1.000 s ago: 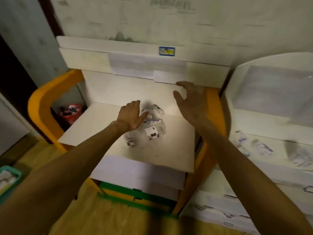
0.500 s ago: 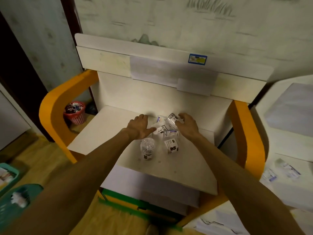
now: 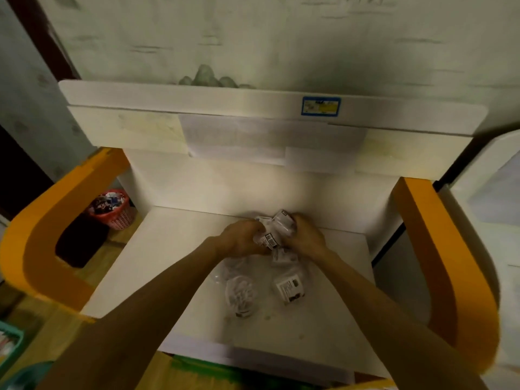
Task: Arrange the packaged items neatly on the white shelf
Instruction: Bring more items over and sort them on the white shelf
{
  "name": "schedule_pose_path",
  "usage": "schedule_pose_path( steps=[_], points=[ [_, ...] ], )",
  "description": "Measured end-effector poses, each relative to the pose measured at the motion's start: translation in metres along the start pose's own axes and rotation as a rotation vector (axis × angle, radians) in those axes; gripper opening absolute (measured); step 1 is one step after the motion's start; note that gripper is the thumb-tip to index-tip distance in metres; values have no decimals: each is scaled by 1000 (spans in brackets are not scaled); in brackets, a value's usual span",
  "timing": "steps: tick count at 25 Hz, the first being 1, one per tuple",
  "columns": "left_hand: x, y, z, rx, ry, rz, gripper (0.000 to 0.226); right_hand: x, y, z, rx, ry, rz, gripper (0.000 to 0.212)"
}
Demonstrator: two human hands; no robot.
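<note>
Both hands are in at the back of the white shelf (image 3: 157,266), right of its middle. The left hand (image 3: 239,242) and right hand (image 3: 305,239) close in from either side on a bunch of small clear packets (image 3: 271,230) with white labels, fingers curled tight around it. Just nearer the front edge, one labelled packet (image 3: 284,256) lies touching the right wrist. Closer still, a round clear packet (image 3: 240,295) and a square packet (image 3: 289,288) sit side by side, loose on the board. Orange side panels (image 3: 439,263) flank the shelf, and a red basket (image 3: 111,211) stands on the floor past the left edge.
</note>
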State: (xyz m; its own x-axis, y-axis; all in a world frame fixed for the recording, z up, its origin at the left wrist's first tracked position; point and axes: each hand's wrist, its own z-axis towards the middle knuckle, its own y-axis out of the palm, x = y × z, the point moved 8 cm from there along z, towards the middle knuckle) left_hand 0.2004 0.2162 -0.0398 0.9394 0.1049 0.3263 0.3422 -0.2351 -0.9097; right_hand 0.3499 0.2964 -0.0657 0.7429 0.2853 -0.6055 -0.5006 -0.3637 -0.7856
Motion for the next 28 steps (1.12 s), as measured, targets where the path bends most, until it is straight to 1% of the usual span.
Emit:
schedule_pose_path(
  steps=[3, 7, 9, 11, 13, 16, 19, 21, 24, 28],
  points=[
    [0, -9, 5, -6, 37, -12, 67, 2, -11, -1, 24, 0, 25, 62],
    [8, -32, 0, 52, 152, -72, 56, -25, -43, -21, 86, -62, 58, 56],
    [9, -42, -6, 75, 177, -107, 53, -32, -55, -36, 118, -50, 108, 65],
    [10, -55, -16, 120, 196, -160, 56, -38, -66, -50, 172, -12, 121, 68],
    [14, -66, -29, 184, 213, -224, 61, -44, -77, -68, 254, 20, 150, 67],
    [24, -80, -47, 335, 245, -321, 64, -54, -100, -102, 427, 21, 174, 67],
    [44, -88, -61, 420, 300, -478, 61, -68, -134, -151, 714, -74, 143, 67],
    [68, -95, -72, 433, 340, -531, 54, -72, -157, -182, 844, -123, 110, 67],
    [110, -104, -88, 453, 396, -564, 45, -69, -188, -227, 965, -106, 133, 69],
    [178, -105, -110, 469, 485, -630, 52, -53, -221, -279, 1052, -71, 173, 66]
  ],
)
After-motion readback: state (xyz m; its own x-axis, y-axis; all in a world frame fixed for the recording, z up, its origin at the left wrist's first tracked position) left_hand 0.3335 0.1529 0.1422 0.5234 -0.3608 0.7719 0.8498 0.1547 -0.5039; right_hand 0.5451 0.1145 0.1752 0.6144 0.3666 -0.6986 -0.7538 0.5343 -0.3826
